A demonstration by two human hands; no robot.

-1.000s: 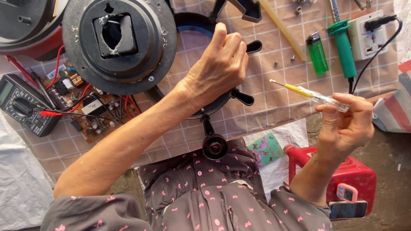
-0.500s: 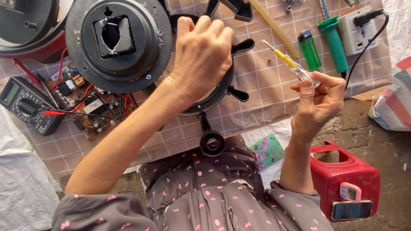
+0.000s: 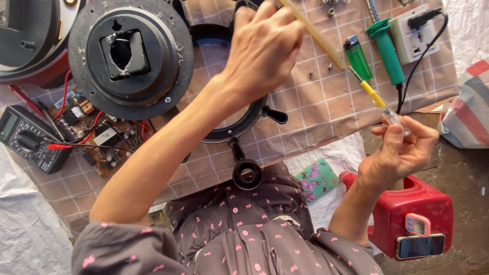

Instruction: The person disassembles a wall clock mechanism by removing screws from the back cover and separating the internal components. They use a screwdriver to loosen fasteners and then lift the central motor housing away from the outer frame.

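The surface [image 3: 316,97] is showing a brown mat with a pale grid of squares. The round black plastic base plate [image 3: 130,62] is lying beside the red-and-grey appliance housing [image 3: 30,46]. The brown circuit board [image 3: 97,137] is carrying red wires, next to the black multimeter [image 3: 28,138]. The slim screwdriver with a yellow shaft and clear handle [image 3: 382,104] is showing near the translucent green lighter [image 3: 357,57] and the teal-handled soldering iron [image 3: 387,48]. The white socket block [image 3: 420,31] is holding a black plug. The grey-brown garment [image 3: 244,239] is showing small pink motifs. The red plastic stool [image 3: 412,209] is standing by a striped red, white and grey cloth [image 3: 471,102].
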